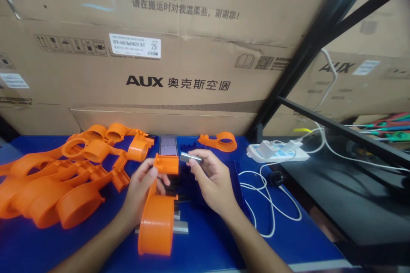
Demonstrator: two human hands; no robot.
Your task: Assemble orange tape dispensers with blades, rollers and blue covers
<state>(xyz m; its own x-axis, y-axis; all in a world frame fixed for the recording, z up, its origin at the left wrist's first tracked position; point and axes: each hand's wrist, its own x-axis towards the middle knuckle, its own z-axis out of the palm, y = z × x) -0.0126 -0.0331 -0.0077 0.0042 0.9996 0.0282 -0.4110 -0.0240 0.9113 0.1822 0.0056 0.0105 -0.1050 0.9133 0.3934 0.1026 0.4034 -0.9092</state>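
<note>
Orange holder (156, 224) gripped in my left hand (137, 190), metal piece (185, 157) pinched in my right hand (215, 181), leaving facing ends exposed.

2 hands (174, 179), orange plastic part (156, 224)

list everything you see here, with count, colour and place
held part: one, orange, left hand
toothed piece: one, silver, right hand
loose parts: several, orange, table left
lone part: one, orange, table back
strips: several, silver, beneath held part
phone-like device: one, pale screen, back centre
power strip: one, white, right
cables: several, white, right
round object: one, black, right
cartons: several, brown, behind
frame: one, black, right
handles: several, red/green, far right
table: one, blue, below
left hand, right hand: bare, centre
</note>
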